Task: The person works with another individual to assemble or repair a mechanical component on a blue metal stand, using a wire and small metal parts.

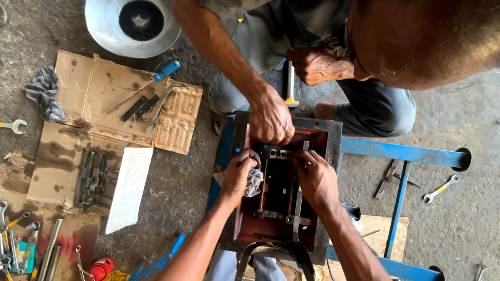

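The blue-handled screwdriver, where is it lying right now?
In the head view, the blue-handled screwdriver lies on the flattened cardboard on the floor, left of the red metal housing and just below the metal funnel.

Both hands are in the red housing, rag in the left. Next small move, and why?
Probably wipe along the inner rail: the left hand holds a grey rag inside the red housing, while the right hand pinches a part beside the co-worker's hand.

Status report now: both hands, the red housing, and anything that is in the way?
Left hand grips grey rag at red housing. Right hand fingers on metal part inside. Co-worker's hand presses on housing's top rim, crowding.
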